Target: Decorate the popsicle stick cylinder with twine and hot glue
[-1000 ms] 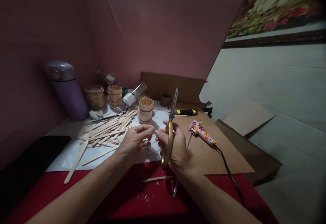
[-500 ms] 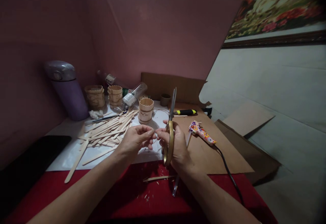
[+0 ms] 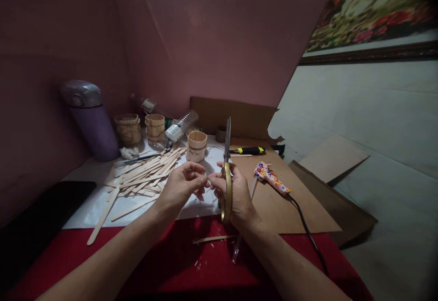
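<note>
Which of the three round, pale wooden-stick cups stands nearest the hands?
The rightmost pale wooden-stick cup, just beyond the left hand; the other two cups stand farther back, toward the purple, grey-lidded bottle.

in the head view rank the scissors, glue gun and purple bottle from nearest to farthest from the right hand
1. Scissors: held in the right hand, blades pointing away.
2. Glue gun: to the hand's right, on the cardboard.
3. Purple bottle: far left.

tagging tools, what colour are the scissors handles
The scissors handles are gold-coloured, showing best in the head view.
</note>
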`<action>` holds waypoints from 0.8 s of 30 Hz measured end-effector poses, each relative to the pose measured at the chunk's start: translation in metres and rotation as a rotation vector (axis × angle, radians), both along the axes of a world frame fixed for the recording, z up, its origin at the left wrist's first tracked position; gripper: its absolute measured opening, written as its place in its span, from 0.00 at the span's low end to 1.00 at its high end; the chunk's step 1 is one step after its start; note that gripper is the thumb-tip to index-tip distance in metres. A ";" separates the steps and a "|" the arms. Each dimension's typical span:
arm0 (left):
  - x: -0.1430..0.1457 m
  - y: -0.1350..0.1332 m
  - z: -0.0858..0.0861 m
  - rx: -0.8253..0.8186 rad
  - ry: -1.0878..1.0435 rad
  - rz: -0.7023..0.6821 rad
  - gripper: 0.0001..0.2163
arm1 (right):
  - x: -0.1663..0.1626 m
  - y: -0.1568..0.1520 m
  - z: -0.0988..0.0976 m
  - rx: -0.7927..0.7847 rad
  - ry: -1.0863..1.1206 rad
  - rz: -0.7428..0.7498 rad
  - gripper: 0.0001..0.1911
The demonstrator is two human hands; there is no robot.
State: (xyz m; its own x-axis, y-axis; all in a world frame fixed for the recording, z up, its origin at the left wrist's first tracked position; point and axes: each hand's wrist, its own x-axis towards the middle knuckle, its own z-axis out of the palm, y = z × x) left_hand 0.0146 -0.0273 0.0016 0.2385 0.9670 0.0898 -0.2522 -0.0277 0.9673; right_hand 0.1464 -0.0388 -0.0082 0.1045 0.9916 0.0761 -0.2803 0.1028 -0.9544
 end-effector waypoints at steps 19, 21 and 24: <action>-0.005 0.001 0.000 0.116 0.212 -0.071 0.18 | 0.001 -0.004 0.008 0.007 -0.020 0.090 0.28; -0.004 0.000 0.001 0.103 0.202 -0.073 0.19 | 0.001 -0.005 0.010 0.010 -0.029 0.090 0.28; -0.004 -0.001 0.004 0.068 0.165 -0.072 0.19 | 0.001 -0.006 0.010 0.005 -0.008 0.074 0.28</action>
